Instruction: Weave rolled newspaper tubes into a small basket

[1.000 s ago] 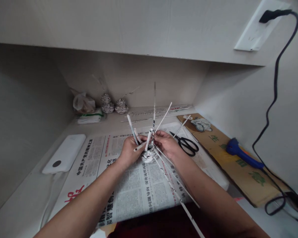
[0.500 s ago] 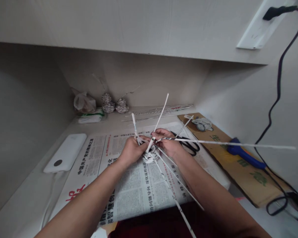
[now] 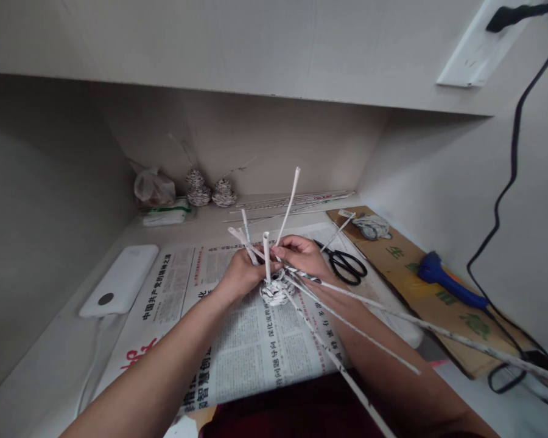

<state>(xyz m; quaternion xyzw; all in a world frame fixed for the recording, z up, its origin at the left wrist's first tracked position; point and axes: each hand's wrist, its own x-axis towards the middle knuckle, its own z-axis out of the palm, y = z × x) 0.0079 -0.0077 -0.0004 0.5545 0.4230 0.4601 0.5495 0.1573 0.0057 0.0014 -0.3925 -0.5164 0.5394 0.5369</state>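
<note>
A small round weave of rolled newspaper (image 3: 276, 293) sits between my hands, low over a newspaper sheet (image 3: 244, 359). Several paper strips stick out of it, some upright and some long ones trailing toward me and to the right. My left hand (image 3: 245, 271) is closed on the weave's left side, fingers among the upright strips. On the far right side my right hand (image 3: 301, 254) pinches a paper strip (image 3: 288, 204) near its base. The fingertips of both hands almost meet and partly hide the top of the weave.
Black scissors (image 3: 347, 266) lie right of my hands. Beyond them is cardboard (image 3: 404, 258) with a blue glue gun (image 3: 450, 283). A white power bank (image 3: 121, 280) lies left. At the back stand two woven paper gourds (image 3: 198, 190), a plastic bag (image 3: 154, 187) and loose paper sticks (image 3: 296, 204).
The long strip on the right has swung down toward me. An upright strip at the weave's front now stands straighter, and more strip ends show above my left hand.
</note>
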